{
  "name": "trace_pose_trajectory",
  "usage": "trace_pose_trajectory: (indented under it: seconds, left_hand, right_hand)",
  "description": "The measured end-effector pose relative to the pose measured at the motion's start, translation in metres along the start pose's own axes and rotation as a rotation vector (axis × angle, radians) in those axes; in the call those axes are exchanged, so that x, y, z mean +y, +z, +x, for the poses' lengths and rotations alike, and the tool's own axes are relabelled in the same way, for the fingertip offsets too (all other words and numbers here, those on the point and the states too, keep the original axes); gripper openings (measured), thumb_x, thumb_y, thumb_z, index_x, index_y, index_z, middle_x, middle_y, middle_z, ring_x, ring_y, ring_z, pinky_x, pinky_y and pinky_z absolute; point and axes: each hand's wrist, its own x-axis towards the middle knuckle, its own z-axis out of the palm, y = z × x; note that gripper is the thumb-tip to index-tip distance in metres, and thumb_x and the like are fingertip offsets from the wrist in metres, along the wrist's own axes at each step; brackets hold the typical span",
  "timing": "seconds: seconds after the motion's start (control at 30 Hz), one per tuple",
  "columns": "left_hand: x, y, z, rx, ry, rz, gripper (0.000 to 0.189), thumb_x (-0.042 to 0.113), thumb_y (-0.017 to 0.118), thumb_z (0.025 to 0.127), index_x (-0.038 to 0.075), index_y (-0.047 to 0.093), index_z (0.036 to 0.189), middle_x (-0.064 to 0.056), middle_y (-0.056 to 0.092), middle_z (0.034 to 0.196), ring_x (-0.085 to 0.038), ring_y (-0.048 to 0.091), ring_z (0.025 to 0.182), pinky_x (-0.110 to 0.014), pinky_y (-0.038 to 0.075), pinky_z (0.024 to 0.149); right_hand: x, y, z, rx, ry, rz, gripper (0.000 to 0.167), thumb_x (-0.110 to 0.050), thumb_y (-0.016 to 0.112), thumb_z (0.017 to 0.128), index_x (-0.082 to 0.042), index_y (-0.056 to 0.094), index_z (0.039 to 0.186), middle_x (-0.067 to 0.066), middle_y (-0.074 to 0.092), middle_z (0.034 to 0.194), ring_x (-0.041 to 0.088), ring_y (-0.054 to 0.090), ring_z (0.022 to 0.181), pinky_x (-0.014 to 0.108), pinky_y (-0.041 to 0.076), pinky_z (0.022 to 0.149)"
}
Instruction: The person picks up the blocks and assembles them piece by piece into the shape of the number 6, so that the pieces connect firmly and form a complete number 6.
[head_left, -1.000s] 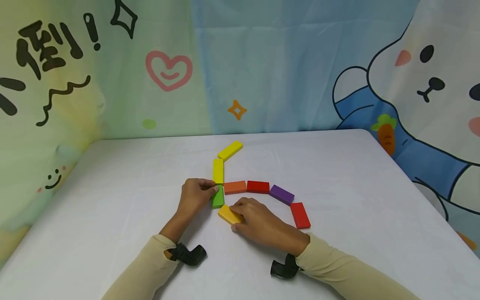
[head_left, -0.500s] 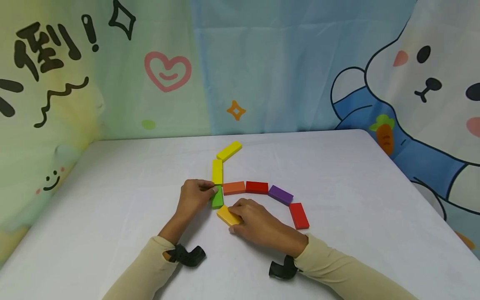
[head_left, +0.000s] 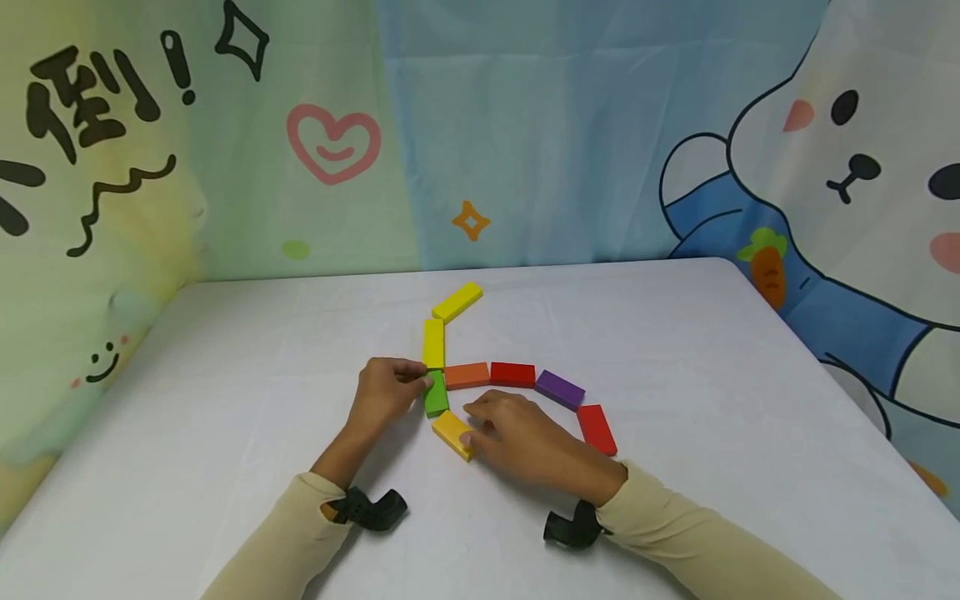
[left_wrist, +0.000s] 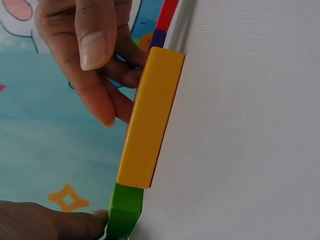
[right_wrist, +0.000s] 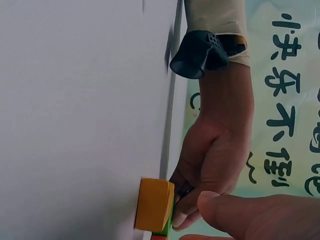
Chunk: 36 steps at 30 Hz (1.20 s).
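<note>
My left hand [head_left: 384, 392] pinches the green block [head_left: 437, 395] near its upper end, between thumb and forefinger; the left wrist view shows the thumb against its side. The green block lies flat below a yellow block [head_left: 433, 343]. At its lower end a golden-yellow block [head_left: 453, 435] slants down to the right. Beside that block is my right hand [head_left: 517, 435], its fingers loose and parted, with the thumb over the block's right side. In the left wrist view the right fingers [left_wrist: 95, 50] are clear of the golden-yellow block [left_wrist: 152, 120].
Another yellow block [head_left: 457, 302] lies at the top of the line. An orange block [head_left: 467, 376], a red block [head_left: 513, 374], a purple block [head_left: 560, 389] and a second red block [head_left: 597, 429] curve rightward. All rest on a white-covered table [head_left: 247, 400] before a printed cloth [head_left: 562, 150].
My right hand has loosened from the golden-yellow block and shifted slightly right. That block stays on the table. The green block's lower end has swung slightly right while the left hand keeps its pinch.
</note>
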Motion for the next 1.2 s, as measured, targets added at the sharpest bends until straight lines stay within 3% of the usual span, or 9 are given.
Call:
trace_pose_trajectory:
  seconds: [0.2, 0.53, 0.87, 1.07, 1.2]
  left_hand:
    - [0.002, 0.0, -0.002, 0.007, 0.04, 0.016, 0.016, 0.004, 0.07, 0.087, -0.002, 0.074, 0.102, -0.011, 0.071, 0.099, -0.019, 0.066, 0.085, -0.027, 0.054, 0.067]
    - [0.0, 0.0, -0.005, -0.004, 0.105, 0.033, 0.015, 0.006, 0.069, 0.089, -0.001, 0.074, 0.101, -0.012, 0.07, 0.101, -0.02, 0.067, 0.087, -0.029, 0.054, 0.066]
    - [0.0, -0.004, -0.01, -0.02, 0.077, 0.044, 0.016, 0.007, 0.07, 0.088, 0.0, 0.074, 0.101, -0.013, 0.071, 0.103, -0.021, 0.067, 0.091, -0.03, 0.054, 0.067]
    - [-0.005, -0.008, -0.013, -0.068, 0.142, 0.043, 0.019, 0.006, 0.072, 0.086, -0.001, 0.072, 0.104, -0.012, 0.07, 0.102, -0.023, 0.067, 0.09, -0.032, 0.055, 0.068]
    - [-0.007, -0.011, -0.014, -0.097, 0.177, 0.041, 0.021, 0.006, 0.072, 0.086, -0.001, 0.072, 0.106, -0.014, 0.067, 0.11, -0.026, 0.067, 0.094, -0.036, 0.056, 0.075]
  right_hand:
    - [0.009, -0.008, -0.008, 0.033, -0.041, 0.029, 0.041, -0.023, 0.067, 0.093, -0.003, 0.063, 0.129, 0.005, 0.064, 0.12, 0.014, 0.06, 0.097, 0.032, 0.052, 0.088]
    - [0.04, -0.031, -0.03, 0.044, -0.203, 0.108, 0.034, -0.016, 0.07, 0.092, -0.007, 0.067, 0.125, 0.0, 0.064, 0.119, 0.013, 0.062, 0.1, 0.031, 0.053, 0.086]
    - [0.071, -0.051, -0.051, 0.111, -0.245, 0.124, 0.038, -0.015, 0.075, 0.087, -0.008, 0.068, 0.123, 0.0, 0.065, 0.115, 0.016, 0.063, 0.101, 0.036, 0.054, 0.085]
    - [0.091, -0.057, -0.064, 0.141, -0.258, 0.094, 0.04, -0.019, 0.076, 0.086, -0.009, 0.069, 0.123, -0.002, 0.065, 0.114, 0.017, 0.061, 0.105, 0.038, 0.055, 0.085]
    - [0.102, -0.061, -0.073, 0.17, -0.208, 0.078, 0.043, -0.019, 0.079, 0.083, -0.01, 0.069, 0.124, -0.001, 0.064, 0.116, 0.022, 0.06, 0.107, 0.043, 0.055, 0.083]
